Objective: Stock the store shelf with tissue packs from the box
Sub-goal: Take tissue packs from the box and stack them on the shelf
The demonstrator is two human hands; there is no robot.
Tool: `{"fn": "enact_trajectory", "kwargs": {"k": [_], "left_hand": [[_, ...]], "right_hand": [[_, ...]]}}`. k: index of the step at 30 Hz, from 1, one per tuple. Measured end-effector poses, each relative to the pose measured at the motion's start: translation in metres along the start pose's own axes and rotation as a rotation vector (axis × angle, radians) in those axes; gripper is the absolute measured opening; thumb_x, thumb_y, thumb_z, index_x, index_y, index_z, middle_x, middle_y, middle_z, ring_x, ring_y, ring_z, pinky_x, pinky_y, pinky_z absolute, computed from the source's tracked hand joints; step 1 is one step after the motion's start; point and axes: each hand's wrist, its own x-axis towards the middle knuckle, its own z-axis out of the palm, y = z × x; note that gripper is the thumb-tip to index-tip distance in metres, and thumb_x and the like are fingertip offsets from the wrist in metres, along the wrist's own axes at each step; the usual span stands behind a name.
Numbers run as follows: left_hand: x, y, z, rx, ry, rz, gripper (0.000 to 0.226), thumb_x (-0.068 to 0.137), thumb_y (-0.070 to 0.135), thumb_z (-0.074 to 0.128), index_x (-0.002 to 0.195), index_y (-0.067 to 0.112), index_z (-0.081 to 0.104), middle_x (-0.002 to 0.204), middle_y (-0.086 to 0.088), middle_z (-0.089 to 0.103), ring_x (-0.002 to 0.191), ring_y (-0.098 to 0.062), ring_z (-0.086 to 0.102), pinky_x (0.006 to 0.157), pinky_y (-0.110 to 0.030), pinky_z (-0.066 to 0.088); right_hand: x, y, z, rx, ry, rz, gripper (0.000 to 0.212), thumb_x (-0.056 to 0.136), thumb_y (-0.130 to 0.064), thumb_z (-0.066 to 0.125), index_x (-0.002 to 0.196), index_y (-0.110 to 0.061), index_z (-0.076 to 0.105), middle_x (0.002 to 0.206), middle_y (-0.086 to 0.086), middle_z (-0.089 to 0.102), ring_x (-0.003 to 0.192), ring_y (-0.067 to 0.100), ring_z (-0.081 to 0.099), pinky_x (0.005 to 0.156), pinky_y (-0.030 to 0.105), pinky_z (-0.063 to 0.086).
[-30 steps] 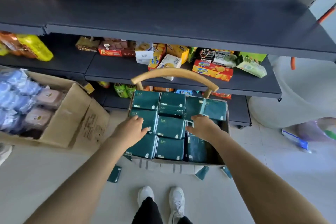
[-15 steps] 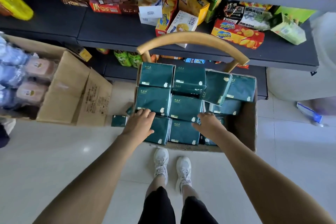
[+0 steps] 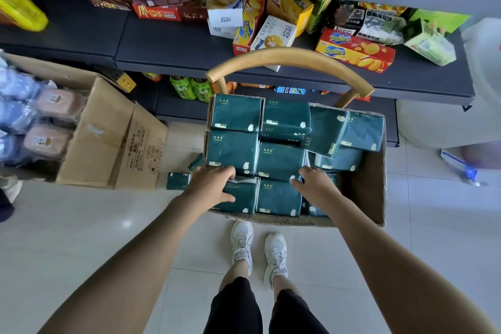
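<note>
Gripping front-left tissue pack (image 3: 242, 198) with left hand (image 3: 214, 187); right hand (image 3: 317, 188) curls beside neighbour pack (image 3: 279, 198) — hold unclear. Dig deep under edges, lift straight from box (image 3: 363, 192).

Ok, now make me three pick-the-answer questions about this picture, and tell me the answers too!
1. Where is the left hand? A on a tissue pack in the box; B on a ladder; C in a pocket.
2. What colour are the tissue packs? A red; B dark green; C yellow.
3. The box is: A taped shut; B upside down; C open on top.
Answers: 1 A, its fingers curl over the nearest left pack. 2 B, every wrapper is dark green. 3 C, the packs show from above.
</note>
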Motion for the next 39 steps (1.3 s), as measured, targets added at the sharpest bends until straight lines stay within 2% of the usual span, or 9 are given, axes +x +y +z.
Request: {"fn": "enact_trajectory", "kwargs": {"k": [7,10,15,18,20,24,33,36,39], "left_hand": [[-0.015,-0.021,-0.03,-0.657,0.003,-0.211,0.052,0.08,0.039,0.071,0.122,0.016,0.049,0.112,0.004,0.057,0.096,-0.014,0.057,0.067,-0.021,0.042],[-0.02,-0.035,-0.037,-0.74,0.04,-0.247,0.046,0.085,0.042,0.064,0.122,0.016,0.052,0.112,0.004,0.06,0.096,-0.014,0.059,0.069,-0.02,0.045],[-0.025,-0.06,-0.035,-0.942,0.023,-0.322,0.029,0.091,0.04,0.056,0.111,0.019,0.057,0.105,0.003,0.065,0.096,-0.015,0.062,0.081,-0.032,0.05],[-0.026,-0.074,-0.03,-1.088,0.027,-0.403,0.023,0.092,0.033,0.057,0.111,0.021,0.057,0.108,-0.001,0.066,0.097,-0.017,0.062,0.083,-0.033,0.049],[-0.027,-0.082,-0.026,-1.128,0.001,-0.442,0.026,0.088,0.03,0.059,0.112,0.022,0.056,0.107,-0.001,0.066,0.098,-0.019,0.062,0.082,-0.033,0.049],[-0.032,-0.094,-0.024,-1.127,-0.06,-0.47,0.046,0.062,0.035,0.056,0.106,0.025,0.058,0.104,-0.002,0.067,0.1,-0.023,0.061,0.09,-0.039,0.046],[-0.051,-0.092,-0.033,-1.337,0.037,-0.417,0.03,0.081,0.007,0.07,0.106,0.019,0.059,0.105,-0.005,0.068,0.101,-0.025,0.064,0.088,-0.039,0.051],[-0.069,-0.083,-0.047,-1.439,0.108,-0.401,0.026,0.083,0.006,0.066,0.108,0.01,0.06,0.107,-0.012,0.068,0.099,-0.027,0.065,0.085,-0.038,0.053],[-0.087,-0.07,-0.065,-1.557,0.18,-0.351,0.023,0.084,0.001,0.062,0.105,0.012,0.059,0.112,-0.015,0.064,0.099,-0.028,0.064,0.075,-0.039,0.055]], "right_hand": [[-0.003,-0.022,-0.016,0.146,0.027,0.035,0.049,0.097,-0.036,0.047,0.136,-0.007,0.044,0.133,0.011,0.052,0.109,0.026,0.057,0.084,0.03,0.045],[0.006,-0.039,-0.019,0.246,0.032,0.028,0.029,0.096,-0.037,0.048,0.103,-0.01,0.057,0.1,0.005,0.061,0.086,0.025,0.06,0.057,0.025,0.038],[0.024,-0.083,-0.015,0.415,0.065,0.055,0.041,0.093,-0.038,0.053,0.067,-0.01,0.04,0.056,0.003,0.034,0.049,0.017,0.03,0.049,0.029,0.021],[0.039,-0.107,-0.001,0.472,0.073,0.124,0.049,0.089,-0.049,0.055,0.063,-0.012,0.034,0.061,0.001,0.039,0.052,0.016,0.038,0.047,0.028,0.024],[0.047,-0.116,0.012,0.52,0.084,0.144,0.049,0.082,-0.056,0.06,0.088,-0.008,0.054,0.089,0.007,0.056,0.077,0.021,0.055,0.057,0.028,0.037],[0.053,-0.121,0.029,0.481,0.123,0.218,0.07,0.079,-0.044,0.071,0.127,-0.002,0.044,0.13,0.014,0.046,0.115,0.029,0.05,0.082,0.033,0.044],[0.029,-0.102,0.021,0.536,0.148,0.201,0.038,0.079,-0.037,0.073,0.075,-0.007,0.05,0.068,0.002,0.053,0.064,0.017,0.053,0.049,0.026,0.039],[0.009,-0.091,0.009,0.608,0.209,0.18,0.04,0.076,-0.035,0.076,0.08,-0.01,0.045,0.085,0.006,0.056,0.087,0.023,0.056,0.059,0.027,0.038],[-0.017,-0.085,-0.013,0.721,0.217,0.12,0.039,0.076,-0.031,0.077,0.09,-0.01,0.048,0.081,0.003,0.056,0.068,0.016,0.052,0.052,0.026,0.037]]}}
